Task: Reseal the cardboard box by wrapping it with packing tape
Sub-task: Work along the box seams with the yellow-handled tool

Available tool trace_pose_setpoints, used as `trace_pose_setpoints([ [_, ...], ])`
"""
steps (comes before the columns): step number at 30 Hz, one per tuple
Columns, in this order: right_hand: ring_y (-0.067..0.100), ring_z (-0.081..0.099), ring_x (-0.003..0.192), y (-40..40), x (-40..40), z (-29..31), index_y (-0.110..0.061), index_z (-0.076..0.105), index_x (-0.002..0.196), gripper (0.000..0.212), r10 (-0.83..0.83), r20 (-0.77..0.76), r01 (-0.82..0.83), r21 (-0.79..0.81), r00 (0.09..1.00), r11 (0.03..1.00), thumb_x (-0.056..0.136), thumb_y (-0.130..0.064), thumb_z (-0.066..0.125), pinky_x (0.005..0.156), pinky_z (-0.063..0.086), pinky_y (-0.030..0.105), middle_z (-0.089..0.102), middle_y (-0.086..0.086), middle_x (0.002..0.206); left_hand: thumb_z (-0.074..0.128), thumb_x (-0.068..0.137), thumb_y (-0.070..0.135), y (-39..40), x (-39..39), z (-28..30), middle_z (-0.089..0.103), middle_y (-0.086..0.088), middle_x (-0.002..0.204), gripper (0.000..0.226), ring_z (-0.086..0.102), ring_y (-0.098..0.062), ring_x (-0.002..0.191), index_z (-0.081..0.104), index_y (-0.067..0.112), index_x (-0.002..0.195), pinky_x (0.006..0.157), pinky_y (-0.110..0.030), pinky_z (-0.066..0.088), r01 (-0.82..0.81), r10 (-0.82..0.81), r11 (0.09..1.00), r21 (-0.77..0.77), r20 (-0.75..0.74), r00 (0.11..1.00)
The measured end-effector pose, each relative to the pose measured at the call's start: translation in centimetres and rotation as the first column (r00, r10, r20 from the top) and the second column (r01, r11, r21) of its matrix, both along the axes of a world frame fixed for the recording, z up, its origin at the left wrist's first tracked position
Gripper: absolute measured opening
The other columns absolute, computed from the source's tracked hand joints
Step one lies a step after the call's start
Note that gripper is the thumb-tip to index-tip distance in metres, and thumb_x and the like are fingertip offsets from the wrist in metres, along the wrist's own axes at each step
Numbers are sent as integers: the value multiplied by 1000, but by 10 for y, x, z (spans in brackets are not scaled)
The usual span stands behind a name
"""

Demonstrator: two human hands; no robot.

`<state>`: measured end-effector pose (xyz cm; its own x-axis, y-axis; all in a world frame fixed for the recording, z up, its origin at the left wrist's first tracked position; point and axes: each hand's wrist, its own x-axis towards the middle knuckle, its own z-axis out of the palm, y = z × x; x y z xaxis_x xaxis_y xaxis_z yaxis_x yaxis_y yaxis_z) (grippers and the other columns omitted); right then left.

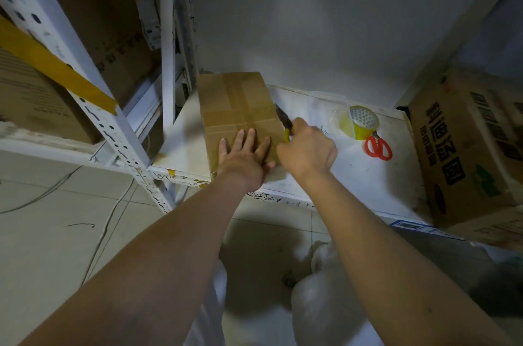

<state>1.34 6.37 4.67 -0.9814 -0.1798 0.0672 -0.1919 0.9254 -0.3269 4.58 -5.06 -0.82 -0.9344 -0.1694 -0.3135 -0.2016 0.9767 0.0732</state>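
One cardboard box (237, 111) lies flat on the white shelf (353, 176), toward its left end, with tape strips already crossing its top, one running lengthwise and one across. The left hand (244, 157) is spread flat on the near part of the lid, fingers straight and apart, pressing down. The right hand (308, 150) sits just beside the box's right edge, curled tight around a yellow-handled utility knife (284, 120) whose dark front end reaches along that edge. Further right on the shelf, one roll of packing tape (360, 122) with a yellowish tint stands well apart from the box, and one pair of red-handled scissors (377, 147) lies just beside it, touching or nearly touching the roll; something clear and plastic near the roll is too faint to make out. At the far right a large printed carton (467, 147) takes up the end of the shelf, closed, contents unseen. To the left, a white metal rack (119, 125) crowds close to the box's left side, holding at least two more brown cartons, shut as well. One yellow strip (56, 65) slants across the rack's post. Below, tiled floor (56, 204) and some pale bagged bundles (325, 303).
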Motion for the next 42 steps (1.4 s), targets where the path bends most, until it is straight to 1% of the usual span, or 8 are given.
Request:
trace_pose_setpoints([
  [4,28,53,77,2,-28,0,-23,54,90,11,-67,110,78,-99,992,992,80,-23,50,66,38,29,55,0,75,16,98,56,-1,-2,-2,-16,1,160,61,-17,-23,147,-8,37,151,117,-56,-5,-3,3,1000,13,-17,1000],
  [9,27,56,81,33,-51,-35,-23,56,96,14,-144,219,174,-126,965,977,83,-24,50,68,40,29,60,1,85,18,97,57,-1,-2,-5,-15,1,161,62,-15,-23,148,-6,37,151,117,-56,-4,5,-5,1000,11,-50,999],
  [18,31,59,96,66,-109,-54,-14,57,114,31,-276,192,276,29,942,961,88,-25,45,71,40,30,65,10,103,19,98,55,-1,-3,-8,-16,1,160,62,-15,-23,148,-8,37,150,117,-54,-4,1,-1,1000,-9,-72,997],
  [23,26,53,81,63,-113,-53,-12,54,113,33,-332,264,319,94,906,943,84,-26,49,68,39,30,57,5,89,18,98,56,0,-3,-9,-16,2,160,61,-16,-22,148,-8,37,150,117,-54,-4,-3,2,1000,-17,-61,998],
  [29,26,58,86,69,-104,-53,-8,50,117,39,-386,286,389,48,877,920,83,-26,51,70,44,32,61,5,94,17,98,56,-1,-3,-6,-18,2,160,62,-16,-22,148,-9,37,150,117,-54,-5,-6,5,1000,-22,-42,999],
  [34,26,54,82,70,-88,-43,-7,50,118,39,-319,300,356,-77,899,931,84,-25,54,69,42,30,57,5,93,15,97,56,-5,-4,-1,-16,2,160,60,-15,-21,148,-6,37,151,117,-54,-4,13,-12,1000,26,-24,1000],
  [37,26,57,82,59,-68,-36,-11,56,108,34,-167,361,246,-187,917,951,78,-25,60,68,42,28,59,4,89,16,100,49,-20,-2,7,-4,3,162,52,-5,-19,149,14,36,151,119,-53,2,37,-24,986,160,-84,996],
  [42,22,55,76,34,-32,-33,-17,54,85,14,-15,451,178,-321,892,930,77,-26,60,59,35,28,54,-1,76,37,99,27,-58,9,5,32,-16,146,45,37,-36,133,30,31,143,103,-48,36,-344,380,919,194,-197,904],
])
